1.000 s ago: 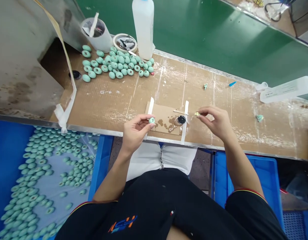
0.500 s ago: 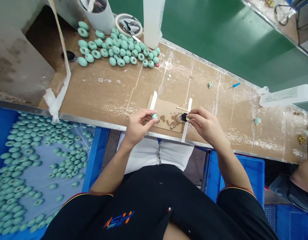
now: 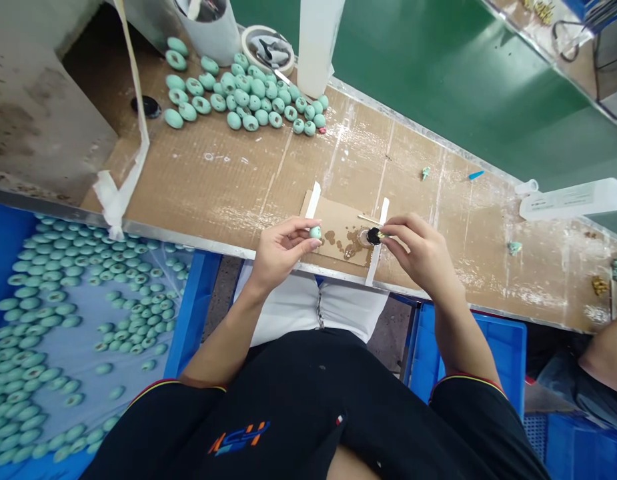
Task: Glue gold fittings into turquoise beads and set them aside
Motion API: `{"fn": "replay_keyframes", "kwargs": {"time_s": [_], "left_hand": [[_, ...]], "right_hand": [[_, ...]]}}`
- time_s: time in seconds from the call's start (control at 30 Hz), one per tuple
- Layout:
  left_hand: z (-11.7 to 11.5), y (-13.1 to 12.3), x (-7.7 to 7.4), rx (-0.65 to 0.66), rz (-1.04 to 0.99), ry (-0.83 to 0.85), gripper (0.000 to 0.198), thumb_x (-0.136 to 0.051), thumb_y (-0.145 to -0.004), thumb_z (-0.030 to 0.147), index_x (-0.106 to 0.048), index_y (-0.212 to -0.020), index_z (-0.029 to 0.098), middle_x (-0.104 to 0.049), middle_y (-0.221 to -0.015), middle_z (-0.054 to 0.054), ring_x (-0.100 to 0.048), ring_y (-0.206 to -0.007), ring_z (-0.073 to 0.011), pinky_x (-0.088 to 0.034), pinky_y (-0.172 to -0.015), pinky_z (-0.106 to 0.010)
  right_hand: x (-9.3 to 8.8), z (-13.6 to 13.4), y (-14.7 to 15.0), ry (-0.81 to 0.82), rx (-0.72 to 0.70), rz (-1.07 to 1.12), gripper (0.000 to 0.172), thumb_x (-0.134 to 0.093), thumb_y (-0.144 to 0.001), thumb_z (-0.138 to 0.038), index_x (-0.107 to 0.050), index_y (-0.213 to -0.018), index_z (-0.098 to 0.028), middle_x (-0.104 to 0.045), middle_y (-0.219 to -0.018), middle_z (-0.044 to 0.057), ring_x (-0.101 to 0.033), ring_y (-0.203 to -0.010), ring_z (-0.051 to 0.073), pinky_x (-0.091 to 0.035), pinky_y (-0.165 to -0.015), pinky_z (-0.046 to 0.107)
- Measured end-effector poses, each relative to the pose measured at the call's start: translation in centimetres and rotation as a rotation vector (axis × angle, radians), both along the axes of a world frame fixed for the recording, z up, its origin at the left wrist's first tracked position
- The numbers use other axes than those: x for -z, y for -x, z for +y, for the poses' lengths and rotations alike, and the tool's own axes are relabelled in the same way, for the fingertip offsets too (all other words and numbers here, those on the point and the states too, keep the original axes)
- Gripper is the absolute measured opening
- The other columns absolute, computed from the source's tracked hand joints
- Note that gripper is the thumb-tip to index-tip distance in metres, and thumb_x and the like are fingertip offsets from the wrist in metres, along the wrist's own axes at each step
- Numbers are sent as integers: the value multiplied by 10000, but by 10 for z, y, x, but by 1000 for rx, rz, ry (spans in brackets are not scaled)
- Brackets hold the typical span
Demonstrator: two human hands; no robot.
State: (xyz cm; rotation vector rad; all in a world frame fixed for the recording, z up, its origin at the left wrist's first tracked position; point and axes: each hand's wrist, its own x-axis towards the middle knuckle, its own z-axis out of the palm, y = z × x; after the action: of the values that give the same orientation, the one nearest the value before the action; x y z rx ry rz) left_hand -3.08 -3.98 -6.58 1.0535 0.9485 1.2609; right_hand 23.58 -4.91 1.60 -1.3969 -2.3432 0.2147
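Observation:
Between thumb and fingertips, my left hand [image 3: 287, 248] pinches a small mint-green egg-shaped piece [image 3: 315, 232] just above the cardboard's left side. My right hand [image 3: 419, 250] has its fingertips closed on a tiny yellowish piece [image 3: 381, 235], partly hidden by the fingers. That piece is at the small round pot with black contents [image 3: 373, 236]; whether it touches the black cannot be made out. Under both hands lies a wet-stained cardboard sheet [image 3: 338, 212], held by white tape strips [image 3: 313, 200] at its sides. A thin stick [image 3: 369, 219] rests near its upper right.
Many green egg-shaped pieces [image 3: 258, 89] are heaped at the back left, beside a tape roll [image 3: 245, 50] and a tall white bottle [image 3: 318, 47]. A blue bin [image 3: 201, 293] at left holds more. A bottle [image 3: 573, 199] lies at right, near another person's arm [image 3: 611, 353].
The view has shifted slightly, moving the bench things a little to the right. Both hands keep nearly the same pose and grip.

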Motion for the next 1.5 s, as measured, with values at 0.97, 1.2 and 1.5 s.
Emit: {"fn": "replay_keyframes", "kwargs": {"time_s": [0.97,1.2,1.5], "left_hand": [[-12,-13,-15,156,-58,-106,271,-901,-801,427,-872,-1026,278,-732,-910,-68,-716,-867,-179,-602,-740,-294],[-15,-11,-26,173,-34,-135,257,-881,-823,456,-872,-1009,279,-740,-911,-72,-712,-850,-177,-611,-741,-299],[-15,-14,-44,242,1,-104,268,-917,-769,484,-849,-835,233,-659,-749,-27,-640,-689,-146,-555,-596,-270]], "right_hand": [[24,-32,75,173,150,684,43,-745,-952,-246,-784,-937,-254,-784,-985,58,-757,-909,202,-650,-750,344],[29,-37,77,262,231,903,142,-826,-893,-396,-798,-889,-256,-789,-954,58,-763,-866,214,-658,-709,355],[21,-43,66,196,177,760,116,-795,-923,-321,-806,-820,-268,-782,-860,41,-750,-795,211,-644,-737,380]]}}
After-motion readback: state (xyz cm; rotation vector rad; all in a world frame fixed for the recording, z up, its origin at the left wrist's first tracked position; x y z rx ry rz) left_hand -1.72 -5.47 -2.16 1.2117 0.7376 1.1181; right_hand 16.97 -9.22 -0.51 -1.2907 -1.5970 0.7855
